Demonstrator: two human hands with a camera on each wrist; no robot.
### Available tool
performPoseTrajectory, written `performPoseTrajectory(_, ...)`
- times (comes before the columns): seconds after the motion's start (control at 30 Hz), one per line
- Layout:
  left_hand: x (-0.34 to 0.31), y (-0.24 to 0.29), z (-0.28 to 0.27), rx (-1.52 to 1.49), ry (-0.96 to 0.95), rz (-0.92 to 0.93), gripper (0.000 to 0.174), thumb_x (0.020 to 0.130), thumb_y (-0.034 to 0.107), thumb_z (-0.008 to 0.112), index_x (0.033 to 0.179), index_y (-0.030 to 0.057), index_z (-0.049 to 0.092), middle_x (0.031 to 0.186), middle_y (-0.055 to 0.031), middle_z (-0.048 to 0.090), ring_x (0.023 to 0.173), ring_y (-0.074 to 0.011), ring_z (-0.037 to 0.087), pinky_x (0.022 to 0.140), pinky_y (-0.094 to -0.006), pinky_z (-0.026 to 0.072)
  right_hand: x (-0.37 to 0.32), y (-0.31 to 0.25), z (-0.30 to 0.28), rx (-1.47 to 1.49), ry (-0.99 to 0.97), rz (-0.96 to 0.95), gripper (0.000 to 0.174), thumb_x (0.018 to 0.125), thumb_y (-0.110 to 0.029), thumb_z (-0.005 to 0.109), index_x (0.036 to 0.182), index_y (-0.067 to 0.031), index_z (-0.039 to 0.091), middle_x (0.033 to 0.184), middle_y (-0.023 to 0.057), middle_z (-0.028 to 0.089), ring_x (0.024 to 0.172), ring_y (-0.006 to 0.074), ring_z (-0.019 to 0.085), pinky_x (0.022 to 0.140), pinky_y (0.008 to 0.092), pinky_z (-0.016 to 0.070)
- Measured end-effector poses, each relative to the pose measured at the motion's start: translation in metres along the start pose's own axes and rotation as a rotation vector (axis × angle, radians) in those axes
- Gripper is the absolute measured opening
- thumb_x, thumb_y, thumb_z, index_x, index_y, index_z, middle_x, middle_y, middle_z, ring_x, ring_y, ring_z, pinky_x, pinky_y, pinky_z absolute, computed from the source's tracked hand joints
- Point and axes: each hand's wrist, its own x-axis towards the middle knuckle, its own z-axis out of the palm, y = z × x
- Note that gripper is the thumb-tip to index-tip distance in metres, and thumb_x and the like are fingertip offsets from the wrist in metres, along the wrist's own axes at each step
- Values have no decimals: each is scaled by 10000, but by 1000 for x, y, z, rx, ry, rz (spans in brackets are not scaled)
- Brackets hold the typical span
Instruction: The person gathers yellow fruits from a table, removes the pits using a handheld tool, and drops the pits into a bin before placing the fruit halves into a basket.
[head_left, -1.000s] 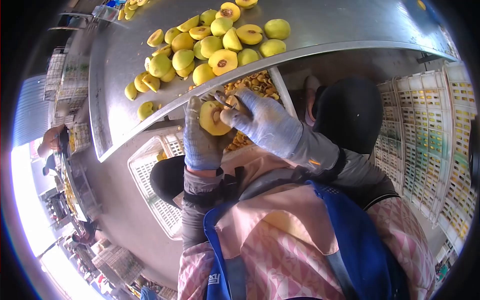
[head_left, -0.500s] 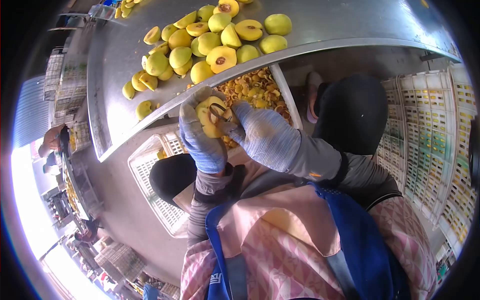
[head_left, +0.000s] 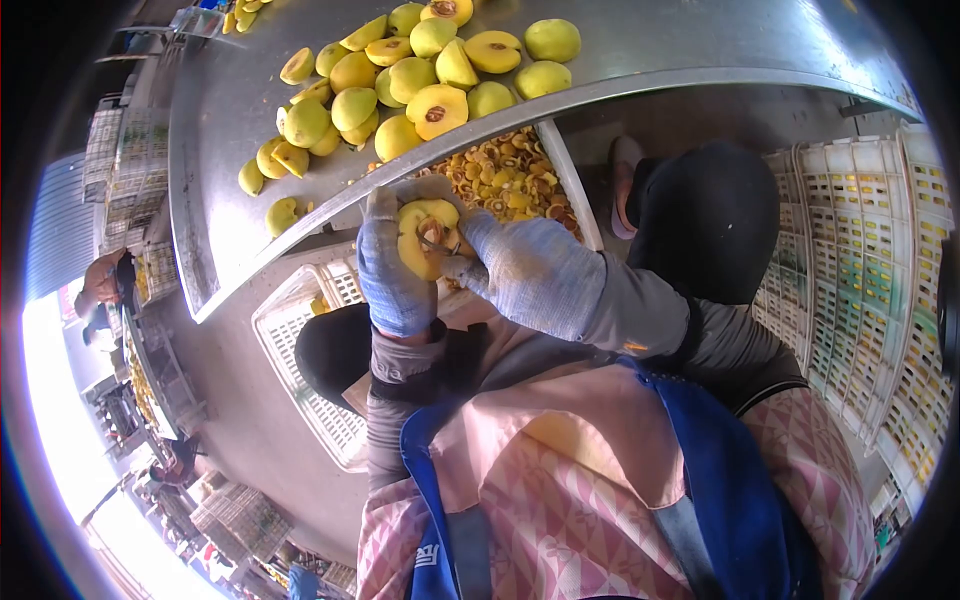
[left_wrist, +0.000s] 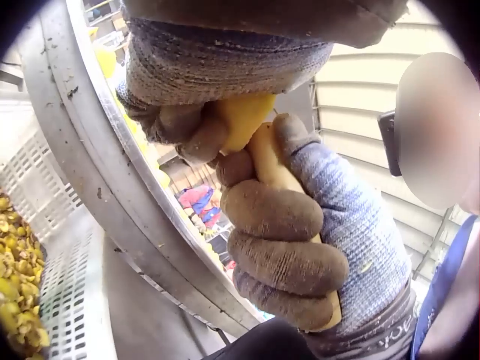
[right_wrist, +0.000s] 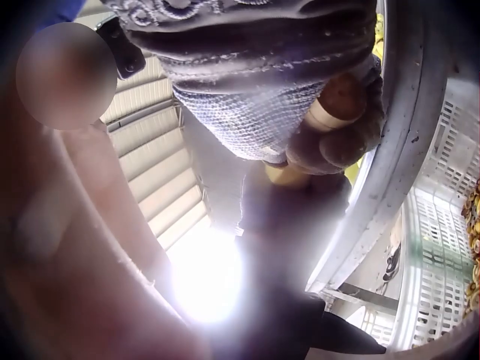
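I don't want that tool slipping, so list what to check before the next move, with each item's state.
1. Left grip secure on the fruit half: looks ok, gloved and wrapped round it.
2. Right grip firm on the tool: looks ok, curled round its pale handle.
3. Centre of the fruit half cleaned out: not ok, brown shows in the cut face.
4. Tip of the tool clear of the left grip: cannot tell, too small and partly hidden.
5. More fruit at hand: ok, a pile lies on the metal table ahead.
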Motion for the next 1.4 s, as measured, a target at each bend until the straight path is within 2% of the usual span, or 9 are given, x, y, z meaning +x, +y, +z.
performPoseTrajectory(0.17, 4, 1, 3, -180, -11, -175, 620, 1038, 521, 352, 1122, -32, 619, 989, -125, 669, 839, -175, 637, 742, -280, 530, 3, 1, 4, 127, -17, 151, 362, 964, -349, 610, 1044, 1, 567, 682, 183, 642, 654, 373, 663, 565, 449, 518)
performPoseTrajectory(0.27, -6, 0, 13, -270, -58, -32, 588, 1038, 500, 389, 1199, -33, 579, 1085, -129, 652, 992, -207, 630, 847, -302, 523, 3, 7, 11, 156, 73, 171, 350, 960, -347, 618, 1039, -8, 580, 694, 190, 649, 667, 381, 665, 575, 458, 521)
performPoseTrajectory(0.33, -8, -17, 11, 84, 139, 154, 612, 1024, 527, 410, 1227, -27, 573, 1093, -133, 652, 995, -210, 630, 847, -312, 529, 4, 2, 10, 170, 65, 140, 352, 969, -363, 598, 1008, -13, 588, 693, 193, 649, 665, 385, 665, 576, 462, 522)
performPoseTrajectory(0.5, -6, -21, 4, 31, 130, 63, 614, 1009, 526, 458, 1246, -29, 570, 1052, -139, 666, 953, -208, 649, 849, -329, 543, 3, 1, 4, 119, -12, 137, 376, 983, -383, 565, 992, -8, 593, 704, 206, 650, 681, 391, 667, 591, 466, 524)
performPoseTrajectory(1.07, -7, -18, -4, 240, 25, 218, 465, 1007, 409, 541, 1152, -18, 656, 1056, -97, 677, 945, -162, 629, 851, -290, 504, 6, 15, -2, 302, -221, 101, 318, 989, -274, 590, 1054, 36, 613, 791, 213, 654, 724, 395, 649, 639, 428, 512)
performPoseTrajectory(1.17, -8, -18, -4, 320, 56, 248, 613, 966, 526, 560, 1205, -37, 602, 1036, -120, 670, 947, -185, 644, 866, -315, 526, 7, 27, 4, 436, -109, 2, 334, 986, -329, 599, 1055, -2, 612, 757, 160, 665, 624, 312, 657, 536, 379, 505)
performPoseTrajectory(1.23, -6, -19, -8, 327, 30, 241, 606, 965, 516, 568, 1206, -39, 601, 1052, -123, 667, 960, -188, 642, 872, -318, 527, 17, 31, -22, 1304, -809, 695, 348, 980, -402, 602, 1044, -61, 608, 740, 82, 657, 527, 196, 631, 430, 292, 461)
performPoseTrajectory(1.33, -12, -10, -3, 243, -46, 209, 581, 966, 483, 583, 1212, -42, 597, 1083, -123, 657, 986, -188, 635, 882, -320, 524, 13, 7, -36, 1202, -664, 734, 349, 973, -459, 599, 1028, -115, 603, 713, 21, 626, 481, 103, 591, 369, 220, 408)
performPoseTrajectory(1.4, -14, -11, 1, 155, -93, 179, 563, 968, 461, 589, 1217, -43, 594, 1098, -120, 651, 998, -186, 629, 886, -319, 521, 18, -2, -41, 1037, -667, 740, 346, 978, -443, 591, 1029, -101, 607, 713, 51, 640, 504, 156, 617, 403, 262, 446)
